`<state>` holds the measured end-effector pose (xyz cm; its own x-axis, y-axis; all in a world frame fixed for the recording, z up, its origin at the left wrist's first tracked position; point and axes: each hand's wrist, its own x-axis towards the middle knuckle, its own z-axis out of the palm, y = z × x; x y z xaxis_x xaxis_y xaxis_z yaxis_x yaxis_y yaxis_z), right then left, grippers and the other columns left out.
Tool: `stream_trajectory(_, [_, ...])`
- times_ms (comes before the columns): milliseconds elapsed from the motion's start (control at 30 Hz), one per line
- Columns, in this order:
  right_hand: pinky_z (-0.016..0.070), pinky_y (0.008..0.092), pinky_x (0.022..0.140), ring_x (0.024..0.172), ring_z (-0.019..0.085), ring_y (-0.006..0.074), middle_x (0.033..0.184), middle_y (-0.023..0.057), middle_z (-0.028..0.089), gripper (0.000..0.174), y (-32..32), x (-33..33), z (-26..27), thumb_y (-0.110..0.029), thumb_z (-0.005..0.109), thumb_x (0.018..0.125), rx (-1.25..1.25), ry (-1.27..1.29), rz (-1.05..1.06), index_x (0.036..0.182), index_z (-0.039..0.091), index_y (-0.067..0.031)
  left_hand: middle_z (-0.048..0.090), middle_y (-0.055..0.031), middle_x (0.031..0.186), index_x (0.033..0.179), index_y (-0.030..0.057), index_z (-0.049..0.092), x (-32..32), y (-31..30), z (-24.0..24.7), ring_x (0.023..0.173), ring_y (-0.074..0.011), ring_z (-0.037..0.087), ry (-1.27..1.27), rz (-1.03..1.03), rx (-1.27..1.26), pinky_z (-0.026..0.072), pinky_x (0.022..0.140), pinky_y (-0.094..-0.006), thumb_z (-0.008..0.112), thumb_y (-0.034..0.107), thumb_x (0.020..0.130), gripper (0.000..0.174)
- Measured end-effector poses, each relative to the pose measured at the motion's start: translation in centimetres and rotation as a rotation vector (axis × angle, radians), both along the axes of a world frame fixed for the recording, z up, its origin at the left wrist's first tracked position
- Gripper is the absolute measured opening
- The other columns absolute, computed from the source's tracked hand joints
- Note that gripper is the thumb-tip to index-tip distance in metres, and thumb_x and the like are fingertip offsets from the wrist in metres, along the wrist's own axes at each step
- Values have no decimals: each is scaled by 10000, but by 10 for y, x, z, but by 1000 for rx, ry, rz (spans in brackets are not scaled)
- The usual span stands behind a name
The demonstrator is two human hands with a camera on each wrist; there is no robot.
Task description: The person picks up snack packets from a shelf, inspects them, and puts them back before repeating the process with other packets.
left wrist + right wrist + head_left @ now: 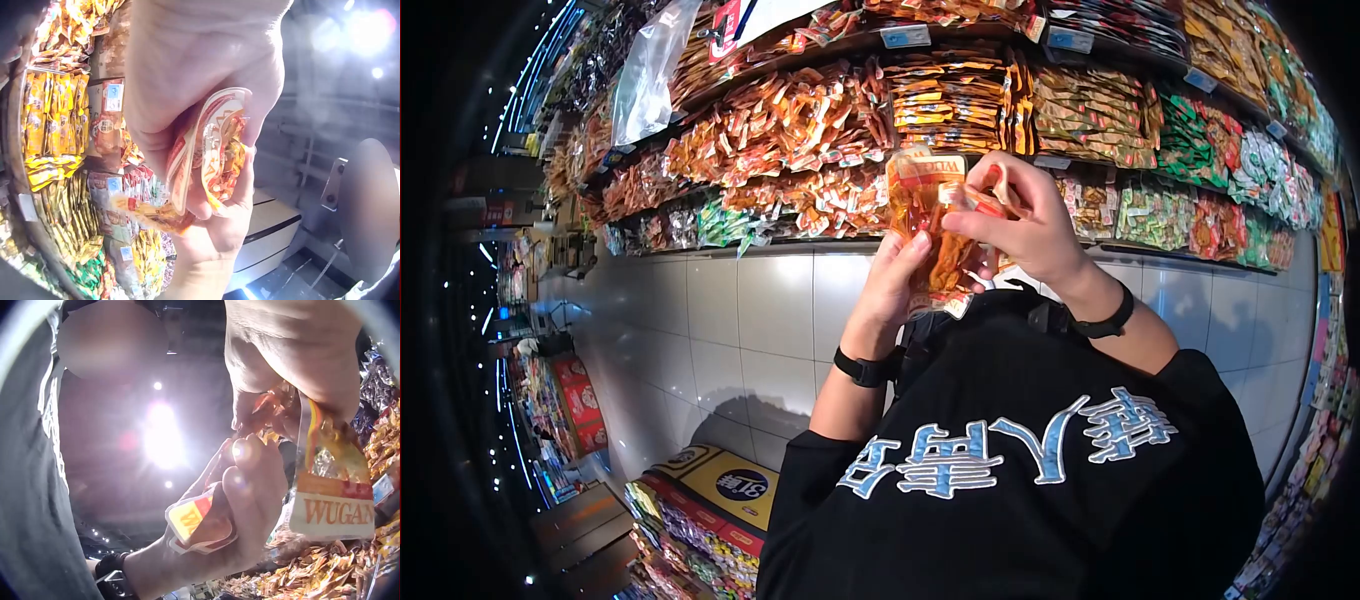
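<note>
In the head view my left hand (888, 278) grips clear snack packets (948, 262) with reddish-brown food inside, thumb across the front. My right hand (1040, 222) pinches a packet (992, 206) at the upper right of the bunch, thumb and fingers curled. A pale label end printed "WUGAN" (331, 512) hangs below the right hand in the right wrist view. Another labelled packet end (195, 520) sticks out of the left hand there. In the left wrist view several packet edges (215, 134) lie layered between both hands; the palms hide part of them.
Stepped shelves in front hold heaps of small snack packets (785, 125), with yellow packets (950, 100) and green packets (1195, 140) further right. Price tags (906, 37) line the shelf edges. A tiled surface (775, 290) lies below. A yellow-topped display (725, 485) stands at lower left.
</note>
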<state>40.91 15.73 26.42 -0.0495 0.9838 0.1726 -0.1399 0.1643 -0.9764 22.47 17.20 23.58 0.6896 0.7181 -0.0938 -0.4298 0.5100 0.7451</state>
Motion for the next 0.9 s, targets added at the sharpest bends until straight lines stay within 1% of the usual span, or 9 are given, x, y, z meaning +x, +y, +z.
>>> stream_trajectory(100, [481,279,779,871,586,117,920,44,603,184,-4,0,7,-4,683,815,80,247,-16,872,518,-60,598,-254,1121,1315,-79,401,-2,-1,7,904,-347,670,-4,22,-15,595,739,-450,508,397,950,609])
stream_trajectory(133, [480,317,863,969,592,168,955,102,626,182,-2,7,0,17,647,812,58,228,-43,897,504,-56,598,-252,1130,1315,-81,405,-4,-1,8,937,-342,668,12,39,-15,596,749,-446,489,380,963,586])
stream_trajectory(167, [483,332,873,969,598,190,978,133,632,173,0,7,1,16,630,815,68,367,-41,902,500,-59,583,-268,1158,1305,-105,403,-4,-3,4,974,-352,655,92,149,-52,604,718,-443,480,372,963,592])
stream_trajectory(233, [491,363,880,950,615,242,1007,199,639,152,-1,10,16,8,585,827,44,554,-77,930,501,-64,579,-269,1163,1305,-105,406,-10,-2,-3,977,-351,655,31,87,-32,605,717,-438,469,378,967,592])
stream_trajectory(300, [504,358,848,893,627,226,936,170,642,136,0,21,17,-12,574,836,47,547,-80,949,511,-53,580,-260,1154,1284,-96,434,-14,0,0,981,-349,657,-17,-1,-9,603,741,-441,450,374,989,555])
stream_trajectory(400, [497,316,770,811,613,185,872,119,627,170,2,30,13,-17,589,826,-35,490,-131,979,518,-37,610,-234,1073,1245,-78,468,-12,-8,-1,924,-352,673,101,51,-16,606,677,-417,438,417,983,561])
stream_trajectory(500, [481,290,721,754,591,153,828,75,608,212,4,27,1,-12,608,819,-44,532,-123,1013,525,-34,609,-225,1080,1229,-87,479,-14,-10,-8,904,-342,681,119,2,-44,606,695,-410,462,430,983,573])
stream_trajectory(767, [503,248,685,739,611,93,871,-2,639,213,-3,17,-12,-69,728,809,-297,327,-67,977,598,-53,652,-160,862,1112,-29,522,-27,-21,-16,734,-286,693,170,16,-179,594,640,-377,469,353,998,402])
stream_trajectory(900, [532,269,729,808,640,94,914,12,654,238,-19,-3,-16,-135,725,851,-408,446,-8,1038,611,-39,646,-155,833,1116,-7,518,-36,-28,-15,659,-246,672,123,-34,-194,580,605,-349,527,282,987,316])
